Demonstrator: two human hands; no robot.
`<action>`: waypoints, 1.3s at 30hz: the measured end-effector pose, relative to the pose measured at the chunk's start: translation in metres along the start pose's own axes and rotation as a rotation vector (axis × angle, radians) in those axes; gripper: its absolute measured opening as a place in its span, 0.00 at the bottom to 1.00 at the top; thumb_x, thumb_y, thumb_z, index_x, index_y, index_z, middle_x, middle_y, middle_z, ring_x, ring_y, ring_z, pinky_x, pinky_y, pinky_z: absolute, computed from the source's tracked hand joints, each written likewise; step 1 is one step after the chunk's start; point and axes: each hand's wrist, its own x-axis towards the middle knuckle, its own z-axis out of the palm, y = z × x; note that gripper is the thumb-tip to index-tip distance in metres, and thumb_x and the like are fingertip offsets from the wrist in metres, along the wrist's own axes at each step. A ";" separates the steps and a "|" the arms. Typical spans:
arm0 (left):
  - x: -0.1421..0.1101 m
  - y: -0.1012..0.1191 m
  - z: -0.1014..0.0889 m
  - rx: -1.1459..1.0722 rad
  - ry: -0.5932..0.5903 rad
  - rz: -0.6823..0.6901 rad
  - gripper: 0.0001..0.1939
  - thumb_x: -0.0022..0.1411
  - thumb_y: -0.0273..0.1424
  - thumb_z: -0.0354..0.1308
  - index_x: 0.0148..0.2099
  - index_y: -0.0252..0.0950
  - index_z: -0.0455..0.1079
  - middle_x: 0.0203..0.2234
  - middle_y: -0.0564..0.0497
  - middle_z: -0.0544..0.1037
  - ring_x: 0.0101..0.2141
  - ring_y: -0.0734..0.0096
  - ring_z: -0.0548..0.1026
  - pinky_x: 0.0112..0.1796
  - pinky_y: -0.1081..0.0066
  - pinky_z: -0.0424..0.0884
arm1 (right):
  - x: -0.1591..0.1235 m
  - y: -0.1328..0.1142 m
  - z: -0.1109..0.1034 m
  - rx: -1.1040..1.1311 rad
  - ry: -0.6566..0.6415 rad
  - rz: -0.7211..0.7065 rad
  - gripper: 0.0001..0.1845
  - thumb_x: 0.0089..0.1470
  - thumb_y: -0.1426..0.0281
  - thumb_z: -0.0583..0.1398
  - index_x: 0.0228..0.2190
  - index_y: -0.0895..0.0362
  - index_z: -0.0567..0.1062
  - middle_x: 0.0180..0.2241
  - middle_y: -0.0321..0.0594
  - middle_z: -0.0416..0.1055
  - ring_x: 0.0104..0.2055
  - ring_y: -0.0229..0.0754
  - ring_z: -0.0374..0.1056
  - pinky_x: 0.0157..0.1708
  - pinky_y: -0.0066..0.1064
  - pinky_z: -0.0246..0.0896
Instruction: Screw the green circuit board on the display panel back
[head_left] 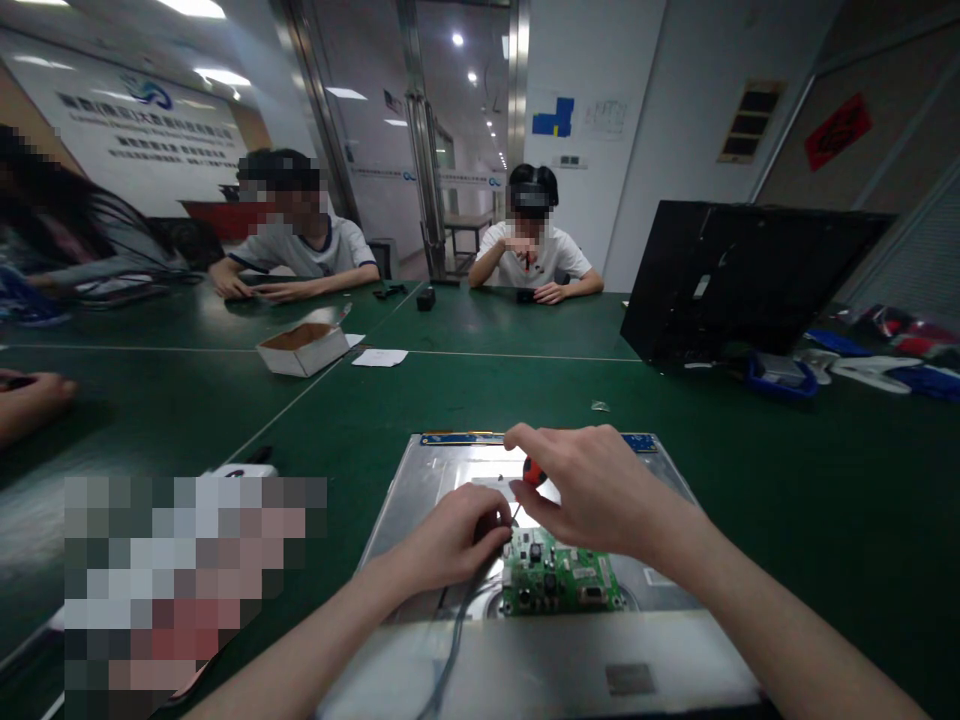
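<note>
My right hand (pixel 592 485) is closed around a screwdriver with a red and black handle (pixel 533 472). The screwdriver's thin shaft slants down to the upper left corner of a green circuit board (pixel 566 575). Beside that corner, my left hand (pixel 465 535) has its fingertips pinched together near the tip; what they hold, if anything, is hidden. The board lies on a silvery metal panel (pixel 405 490), with a blue strip board (pixel 641 442) along its far edge. A grey cable (pixel 456 640) runs from under my left hand toward the near edge.
A large black monitor (pixel 742 280) stands at the right, near a blue tray (pixel 784 378) and gloves. On the green table (pixel 480 390) are an open cardboard box (pixel 304 345) and white paper (pixel 380 357). Several people sit around; someone's hand (pixel 34 400) rests at far left.
</note>
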 end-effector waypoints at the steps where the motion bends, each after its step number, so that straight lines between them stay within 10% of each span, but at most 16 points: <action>1: 0.000 0.000 0.000 0.003 0.003 0.007 0.03 0.61 0.27 0.52 0.35 0.35 0.67 0.25 0.52 0.71 0.26 0.70 0.66 0.28 0.72 0.60 | 0.000 0.000 0.000 -0.013 -0.005 0.004 0.12 0.57 0.66 0.56 0.43 0.55 0.67 0.32 0.37 0.76 0.28 0.40 0.69 0.24 0.30 0.45; 39: -0.001 0.002 -0.001 0.022 0.008 0.003 0.03 0.61 0.26 0.51 0.35 0.36 0.66 0.26 0.52 0.71 0.27 0.69 0.66 0.29 0.71 0.61 | 0.001 0.000 0.001 0.024 -0.017 0.011 0.09 0.57 0.68 0.55 0.41 0.56 0.66 0.32 0.38 0.76 0.29 0.39 0.69 0.25 0.30 0.48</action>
